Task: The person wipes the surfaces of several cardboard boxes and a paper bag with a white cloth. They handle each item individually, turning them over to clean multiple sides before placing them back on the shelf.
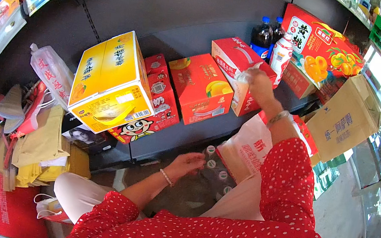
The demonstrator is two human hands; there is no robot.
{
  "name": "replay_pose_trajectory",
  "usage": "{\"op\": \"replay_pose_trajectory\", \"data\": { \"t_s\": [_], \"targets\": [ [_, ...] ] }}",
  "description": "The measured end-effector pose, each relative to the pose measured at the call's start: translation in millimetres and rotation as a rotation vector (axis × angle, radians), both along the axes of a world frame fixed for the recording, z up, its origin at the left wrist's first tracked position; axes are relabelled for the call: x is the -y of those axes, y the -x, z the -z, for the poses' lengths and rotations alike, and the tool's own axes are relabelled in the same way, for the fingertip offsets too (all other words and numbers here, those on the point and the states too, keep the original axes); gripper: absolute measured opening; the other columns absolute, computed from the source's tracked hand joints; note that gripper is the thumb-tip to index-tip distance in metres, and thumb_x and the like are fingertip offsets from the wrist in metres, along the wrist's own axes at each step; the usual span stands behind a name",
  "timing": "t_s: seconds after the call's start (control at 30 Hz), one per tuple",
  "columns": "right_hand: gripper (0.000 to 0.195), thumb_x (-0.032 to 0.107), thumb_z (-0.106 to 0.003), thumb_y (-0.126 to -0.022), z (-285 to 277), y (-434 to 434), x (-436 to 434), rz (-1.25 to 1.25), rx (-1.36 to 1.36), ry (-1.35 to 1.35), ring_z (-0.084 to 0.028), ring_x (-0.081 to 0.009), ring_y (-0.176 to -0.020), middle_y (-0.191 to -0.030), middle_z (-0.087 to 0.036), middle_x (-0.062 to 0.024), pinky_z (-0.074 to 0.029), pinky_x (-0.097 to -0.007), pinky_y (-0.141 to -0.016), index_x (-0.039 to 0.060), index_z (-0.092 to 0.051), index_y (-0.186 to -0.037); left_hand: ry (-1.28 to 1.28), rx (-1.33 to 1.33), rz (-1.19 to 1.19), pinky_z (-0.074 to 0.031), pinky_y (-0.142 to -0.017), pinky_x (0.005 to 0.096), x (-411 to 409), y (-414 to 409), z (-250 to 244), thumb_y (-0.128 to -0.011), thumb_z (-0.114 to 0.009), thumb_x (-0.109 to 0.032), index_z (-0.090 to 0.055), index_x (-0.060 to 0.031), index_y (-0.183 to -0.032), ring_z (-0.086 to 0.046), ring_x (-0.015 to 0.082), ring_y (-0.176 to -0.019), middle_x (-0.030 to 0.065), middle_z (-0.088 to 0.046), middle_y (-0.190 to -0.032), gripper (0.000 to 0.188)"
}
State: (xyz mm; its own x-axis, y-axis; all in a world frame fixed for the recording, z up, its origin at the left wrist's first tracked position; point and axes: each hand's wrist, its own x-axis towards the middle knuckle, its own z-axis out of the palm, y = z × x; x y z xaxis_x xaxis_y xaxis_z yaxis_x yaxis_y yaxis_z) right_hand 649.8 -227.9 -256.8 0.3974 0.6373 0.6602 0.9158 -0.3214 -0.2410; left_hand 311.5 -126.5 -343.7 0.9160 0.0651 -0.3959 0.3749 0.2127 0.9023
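My right hand [261,87] reaches up to a red-and-white carton [240,54] on the dark shelf. Crumpled in its fingers is a white cloth or tissue [245,77], pressed against the carton's edge. Lower down, my left hand [187,165] hangs with loosely curled fingers and nothing visible in it. Close by its fingertips are several bottles with pale caps [211,164], standing low in front of the shelf. Left of the carton sit a red fruit-print box [201,87], a red milk carton [160,95] and a large yellow box [111,73], which overlaps the milk carton.
Two dark soda bottles [261,37] and a white-red bottle [281,56] stand behind the carton. Right of them are a yellow peach box [321,46] and a brown cardboard box [344,117]. Flattened cardboard [36,135] piles up at left. A pinkish bag [246,146] lies by my knee.
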Motion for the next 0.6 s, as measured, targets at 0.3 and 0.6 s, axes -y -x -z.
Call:
{"op": "replay_pose_trajectory", "data": {
  "t_s": [0.3, 0.6],
  "targets": [
    [0.053, 0.019, -0.059, -0.080, -4.8, 187.5, -18.8, -0.726, -0.636, 0.262, -0.052, -0.0199, -0.102, -0.115, -0.050, -0.0167, -0.041, -0.0304, -0.085, 0.0010, -0.035, -0.125, 0.700, 0.313, -0.369, -0.047, -0.083, 0.0386, -7.6, -49.7, -56.0, -0.086, -0.045, -0.045, -0.045, -0.0114, -0.114, -0.054, 0.0229, -0.101, 0.0087, -0.054, -0.111, 0.044],
    [0.052, 0.025, -0.069, -0.074, -42.9, 12.1, 23.3, 0.121, -0.230, -0.266, -0.054, -0.0223, -0.099, -0.109, -0.054, -0.0143, -0.043, -0.0310, -0.084, 0.0062, -0.048, -0.117, 0.463, 0.089, -0.394, -0.049, -0.077, 0.0411, -40.1, 62.9, -36.1, -0.078, -0.053, -0.009, -0.047, 0.0002, -0.110, -0.059, 0.0296, -0.085, 0.0164, -0.058, -0.097, 0.034]
  ]
}}
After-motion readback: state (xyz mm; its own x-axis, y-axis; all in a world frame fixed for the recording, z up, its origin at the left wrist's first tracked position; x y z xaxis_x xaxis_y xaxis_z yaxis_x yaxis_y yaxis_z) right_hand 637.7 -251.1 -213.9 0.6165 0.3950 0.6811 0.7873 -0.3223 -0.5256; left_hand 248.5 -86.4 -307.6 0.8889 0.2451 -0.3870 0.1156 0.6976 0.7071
